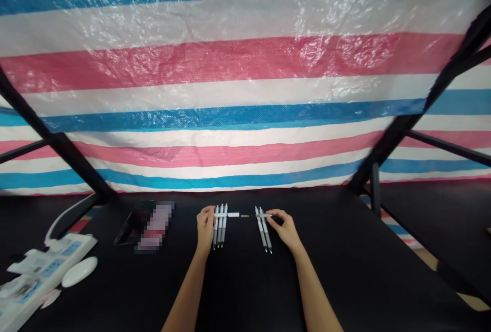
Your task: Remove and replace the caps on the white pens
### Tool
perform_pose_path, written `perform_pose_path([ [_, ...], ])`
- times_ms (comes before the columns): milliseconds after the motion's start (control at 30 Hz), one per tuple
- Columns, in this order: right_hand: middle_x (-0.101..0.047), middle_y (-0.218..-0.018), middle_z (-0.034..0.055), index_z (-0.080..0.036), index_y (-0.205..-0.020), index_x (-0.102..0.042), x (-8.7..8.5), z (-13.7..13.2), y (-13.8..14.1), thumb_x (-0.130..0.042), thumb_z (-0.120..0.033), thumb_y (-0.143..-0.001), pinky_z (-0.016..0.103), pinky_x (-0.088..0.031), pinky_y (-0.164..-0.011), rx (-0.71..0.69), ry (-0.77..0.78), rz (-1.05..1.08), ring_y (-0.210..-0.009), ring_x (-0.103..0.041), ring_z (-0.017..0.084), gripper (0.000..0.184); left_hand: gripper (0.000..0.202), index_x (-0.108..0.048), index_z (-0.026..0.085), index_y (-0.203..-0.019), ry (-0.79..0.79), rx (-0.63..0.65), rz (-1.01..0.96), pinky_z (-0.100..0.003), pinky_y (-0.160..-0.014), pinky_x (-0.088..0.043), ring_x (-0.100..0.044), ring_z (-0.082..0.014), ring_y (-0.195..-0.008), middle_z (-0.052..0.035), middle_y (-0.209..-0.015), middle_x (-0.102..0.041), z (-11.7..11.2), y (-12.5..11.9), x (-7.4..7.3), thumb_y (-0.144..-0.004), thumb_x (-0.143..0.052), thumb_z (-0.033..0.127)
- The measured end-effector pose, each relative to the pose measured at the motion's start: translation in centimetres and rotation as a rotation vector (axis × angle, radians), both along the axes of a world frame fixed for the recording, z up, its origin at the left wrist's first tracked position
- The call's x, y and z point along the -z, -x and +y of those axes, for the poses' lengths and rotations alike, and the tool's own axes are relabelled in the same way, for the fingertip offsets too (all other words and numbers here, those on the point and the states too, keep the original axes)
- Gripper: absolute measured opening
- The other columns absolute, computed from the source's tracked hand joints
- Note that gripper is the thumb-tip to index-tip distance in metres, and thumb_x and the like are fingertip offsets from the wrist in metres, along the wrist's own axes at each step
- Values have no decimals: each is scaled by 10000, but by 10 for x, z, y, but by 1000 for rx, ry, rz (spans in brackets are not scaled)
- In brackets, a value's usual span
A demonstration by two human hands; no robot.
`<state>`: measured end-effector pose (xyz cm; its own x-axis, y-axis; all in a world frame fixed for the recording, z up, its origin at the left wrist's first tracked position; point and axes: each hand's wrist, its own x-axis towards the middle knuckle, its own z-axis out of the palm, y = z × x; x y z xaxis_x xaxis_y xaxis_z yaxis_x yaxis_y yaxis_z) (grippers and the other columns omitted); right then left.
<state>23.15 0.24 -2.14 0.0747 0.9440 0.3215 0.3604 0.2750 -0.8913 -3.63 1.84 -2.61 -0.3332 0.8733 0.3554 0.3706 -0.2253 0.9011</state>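
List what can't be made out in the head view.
Head view only:
- Both ends of the slim white piece: hidden by the left hand and right hand.
- Item under the pixelated patch: blurred out.
- Power strip: cut off by the bottom-left edge.
- Any markings on the pens: too small to read.
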Motion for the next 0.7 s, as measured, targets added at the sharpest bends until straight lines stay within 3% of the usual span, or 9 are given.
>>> perform_pose_path([
  [267,-691,-895,80,-194,-837,-673,2,1,-6,-605,-391,-750,410,-446,-852,9,9,25,-888,-623,244,226,443,-629,174,-597,-13,-15,-3,-288,-679,-469,-585,-175,-727,-48,-725,-606,-1,-1,-1,-833,-413,481],
  [700,-698,-858,80,-192,-820,-675,-1,-1,0,-618,-405,-739,404,-465,-818,3,2,36,-844,-636,244,234,471,-504,201,-435,-3,18,93,-337,-785,-452,-576,-221,-899,-64,-865,-654,0,1,2,-823,-434,458],
])
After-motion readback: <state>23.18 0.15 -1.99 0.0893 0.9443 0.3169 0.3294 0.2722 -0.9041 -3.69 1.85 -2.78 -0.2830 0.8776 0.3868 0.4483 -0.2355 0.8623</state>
